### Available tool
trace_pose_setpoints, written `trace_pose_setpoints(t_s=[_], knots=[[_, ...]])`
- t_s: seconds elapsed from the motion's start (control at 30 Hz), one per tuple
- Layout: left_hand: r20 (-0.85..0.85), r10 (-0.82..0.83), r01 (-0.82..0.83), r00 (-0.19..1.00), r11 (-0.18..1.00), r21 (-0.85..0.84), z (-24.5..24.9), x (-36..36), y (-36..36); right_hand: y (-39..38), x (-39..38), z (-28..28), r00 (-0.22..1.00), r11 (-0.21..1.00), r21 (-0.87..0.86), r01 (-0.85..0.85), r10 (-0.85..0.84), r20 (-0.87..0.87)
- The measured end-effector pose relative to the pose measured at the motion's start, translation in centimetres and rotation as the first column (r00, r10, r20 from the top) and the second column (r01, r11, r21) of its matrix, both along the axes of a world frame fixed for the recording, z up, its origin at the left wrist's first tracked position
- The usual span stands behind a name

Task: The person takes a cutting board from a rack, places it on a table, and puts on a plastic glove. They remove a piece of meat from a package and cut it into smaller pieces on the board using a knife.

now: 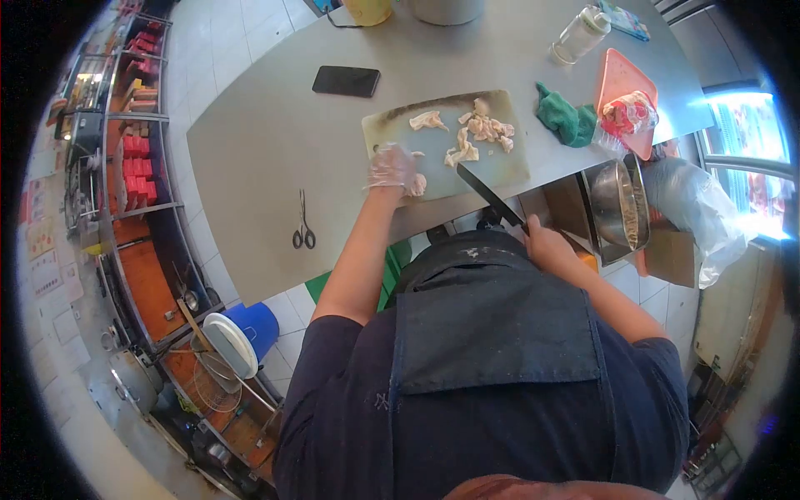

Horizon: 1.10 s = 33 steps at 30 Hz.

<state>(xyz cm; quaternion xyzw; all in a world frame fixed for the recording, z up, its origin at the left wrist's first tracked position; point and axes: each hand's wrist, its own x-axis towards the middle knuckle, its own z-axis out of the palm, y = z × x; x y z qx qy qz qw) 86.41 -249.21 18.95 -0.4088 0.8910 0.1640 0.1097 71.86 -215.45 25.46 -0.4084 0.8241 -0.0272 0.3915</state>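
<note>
My left hand (392,167), in a clear plastic glove, is closed over the left side of the cutting board (508,107). A pale piece of raw meat (417,185) shows at its edge; the fingertips are partly hidden. My right hand (543,240) grips the handle of a dark-bladed knife (487,193). The blade points up and left, its tip over the near part of the board. Beyond the tip lie a meat strip (462,148), a heap of cut meat (488,127) and another meat piece (428,121).
Scissors (303,225) and a black phone (347,81) lie on the metal table (250,158). To the right are a green cloth (565,117), a pink tray (615,75) with a plastic bag (629,112), and a glass jar (582,35). A metal bowl (612,204) sits below the table edge.
</note>
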Motion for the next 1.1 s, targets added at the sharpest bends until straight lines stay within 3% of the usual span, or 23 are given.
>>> trace_pose_setpoints(t_s=[0.1, 0.2, 0.3, 0.4, 0.5, 0.6, 0.7, 0.8, 0.97, 1.03, 1.07, 1.1], knots=[[-0.049, 0.092, -0.089, 0.994, 0.994, 0.070, 1.1, 0.6, -0.8, -0.1, -0.5, 1.6, 0.999, 0.999, 0.032, 0.038, -0.039, 0.019], [-0.406, -0.054, 0.156, 0.912, 0.962, 0.224, 1.8, -0.3, -0.5, 1.0, -1.3, 0.9, 0.988, 0.978, -0.153, 0.143, -0.132, 0.078], [-0.506, -0.164, 0.330, 0.847, 0.908, 0.259, 4.2, -0.7, 1.2, 1.5, -1.3, 1.2, 0.932, 0.918, -0.179, 0.354, -0.329, 0.151], [-0.282, -0.136, 0.178, 0.950, 0.975, 0.132, 3.3, 0.2, -0.2, 1.1, -1.3, 1.5, 0.915, 0.906, -0.155, 0.393, -0.369, 0.161], [-0.309, -0.017, 0.062, 0.951, 0.989, 0.136, 2.7, 3.3, 0.7, -0.2, -0.6, 0.3, 0.974, 0.936, -0.274, 0.222, -0.200, 0.105], [-0.015, -0.084, 0.085, 0.996, 0.981, 0.173, 2.5, 3.3, 2.4, -2.8, 0.4, -1.4, 0.994, 0.989, -0.134, 0.061, -0.048, 0.099], [-0.044, -0.101, 0.108, 0.994, 0.964, 0.243, 4.1, 3.9, 3.2, -4.4, 0.6, -0.9, 0.994, 0.990, -0.124, 0.068, -0.056, 0.094], [-0.051, -0.032, 0.044, 0.998, 0.960, 0.277, 2.0, 3.5, 2.2, -4.4, -0.6, -2.2, 0.979, 0.959, -0.197, 0.205, -0.196, 0.063], [-0.492, 0.115, 0.117, 0.863, 0.901, 0.417, 0.7, 4.5, 1.9, -3.5, -2.8, -1.4, 0.974, 0.944, -0.240, 0.225, -0.223, 0.037], [-0.419, -0.096, 0.210, 0.903, 0.949, 0.234, -2.1, 5.4, 1.6, -3.4, -2.9, -1.2, 0.973, 0.941, -0.250, 0.230, -0.224, 0.052], [-0.226, -0.284, 0.303, 0.932, 0.951, 0.054, -2.3, 5.6, 1.5, -3.4, -2.7, -1.1, 0.972, 0.935, -0.265, 0.234, -0.226, 0.063], [-0.112, -0.274, 0.275, 0.955, 0.961, -0.001, -2.6, 5.5, 1.3, -3.3, -2.7, -1.0, 0.971, 0.930, -0.280, 0.238, -0.227, 0.073]])
